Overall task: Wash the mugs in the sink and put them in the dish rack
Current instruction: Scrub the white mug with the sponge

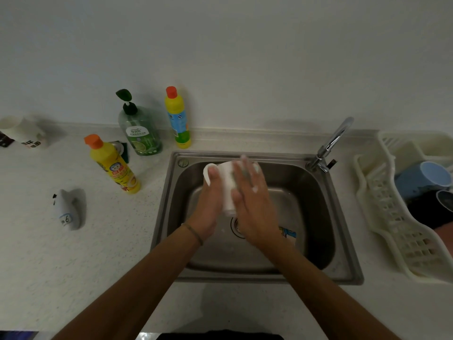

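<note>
Held above the middle of the sink (328, 231), a white mug (226, 190), lying on its side with the mouth toward the upper left of the frame. Left hand (212, 204) curled round the mug, thumb hooked over its rim. Right hand (252, 202) laid flat across the mug's side, fingers straight and blurred, a bit of foam on the knuckles; something pale green under the fingers, too blurred to name. Below the hands, the drain (236, 227), and just right of it, on the basin floor, a second mug (289, 234) with a blue print, mostly hidden by the right forearm. Open basin to the right of the hands and toward the lower edge of the frame.

At the sink's upper right corner, the faucet (331, 146), spout reaching up and to the right, away from the basin. At the right edge of the frame, the white dish rack (382, 217), just beside the sink rim, holding a blue mug (424, 180) and a dark mug (431, 207); lower part of the rack free.

Left of the sink on the table (73, 253): a yellow bottle (112, 165) leaning near the rim, a green pump bottle (139, 128) and another yellow bottle (177, 119) against the wall. Further left, a pale grey mug (69, 208) on its side, and at the upper left edge a white mug with dark print (27, 133).
</note>
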### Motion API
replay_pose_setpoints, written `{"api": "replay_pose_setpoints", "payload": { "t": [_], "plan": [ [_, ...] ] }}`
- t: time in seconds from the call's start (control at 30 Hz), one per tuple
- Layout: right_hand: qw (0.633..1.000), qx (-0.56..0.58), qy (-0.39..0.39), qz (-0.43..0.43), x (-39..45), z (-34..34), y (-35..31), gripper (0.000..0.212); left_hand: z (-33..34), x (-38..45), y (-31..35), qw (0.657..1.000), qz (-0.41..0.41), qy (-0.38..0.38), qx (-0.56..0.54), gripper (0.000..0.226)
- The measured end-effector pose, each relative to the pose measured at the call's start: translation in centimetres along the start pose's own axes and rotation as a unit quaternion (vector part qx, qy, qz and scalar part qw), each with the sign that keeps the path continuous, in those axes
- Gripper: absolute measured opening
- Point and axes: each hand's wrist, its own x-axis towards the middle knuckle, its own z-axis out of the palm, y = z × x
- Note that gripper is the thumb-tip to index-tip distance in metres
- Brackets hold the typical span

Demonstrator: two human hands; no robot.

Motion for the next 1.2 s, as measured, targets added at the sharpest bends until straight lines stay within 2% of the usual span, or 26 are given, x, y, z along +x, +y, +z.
{"api": "replay_pose_setpoints", "payload": {
  "t": [0.07, 0.1, 0.17, 0.23, 0.27, 0.37, 0.6, 0.77, 0.87, 0.93, 1.0, 1.13, 1.2],
  "plan": [
    [0.994, 0.076, 0.021, 0.080, 1.4, -1.0, 0.2, 0.059, 0.5, -0.1, -0.1, 1.000, -0.014, 0.002, -0.015, 0.062],
    [0.995, 0.057, 0.022, 0.080, 1.3, -1.0, -0.4, 0.058, 0.6, -0.1, -0.1, 1.000, -0.017, 0.000, -0.015, 0.063],
    [0.997, -0.076, -0.001, -0.006, -0.2, -0.2, -1.8, 0.056, 0.3, 0.2, -0.2, 1.000, -0.007, -0.005, 0.008, 0.066],
    [0.989, -0.122, -0.034, -0.070, -1.0, 0.2, -1.4, 0.056, 0.0, 0.3, -0.2, 1.000, -0.005, -0.007, 0.018, 0.066],
    [0.992, -0.105, -0.030, -0.057, -0.6, 0.0, -0.9, 0.055, 0.0, 0.4, -0.1, 1.000, -0.009, -0.006, 0.012, 0.065],
    [0.996, 0.066, 0.014, 0.065, 1.3, -1.8, -0.7, 0.054, 0.5, 0.1, 0.2, 0.999, -0.035, -0.014, -0.024, 0.061],
    [0.960, 0.236, 0.034, 0.146, 2.1, -3.3, -1.1, 0.058, 0.5, 0.6, 1.2, 0.970, -0.097, -0.027, -0.219, 0.070],
    [0.974, 0.197, 0.014, 0.114, 1.7, -2.8, -1.5, 0.057, 0.5, 0.2, -0.2, 0.953, -0.129, -0.046, -0.270, 0.063],
    [0.999, 0.043, -0.002, 0.024, 0.0, -1.5, -1.8, 0.058, 0.2, 0.7, -0.6, 0.962, -0.098, -0.021, -0.252, 0.056],
    [0.995, -0.066, -0.046, -0.055, -1.7, -0.4, -2.0, 0.060, -0.2, 1.0, -0.7, 0.977, -0.063, -0.002, -0.202, 0.046],
    [0.987, -0.107, -0.080, -0.091, -2.2, 0.0, -1.7, 0.062, -0.2, 1.0, -0.9, 0.988, -0.046, -0.003, -0.144, 0.044],
    [0.999, -0.051, -0.013, 0.004, 1.1, -1.0, -1.2, 0.059, 0.7, 0.3, -1.5, 0.992, -0.047, -0.022, -0.111, 0.049],
    [0.996, -0.082, -0.020, -0.001, 0.8, -0.9, -1.7, 0.059, 0.7, 0.2, -1.6, 0.990, -0.050, -0.040, -0.125, 0.051]
  ]
}}
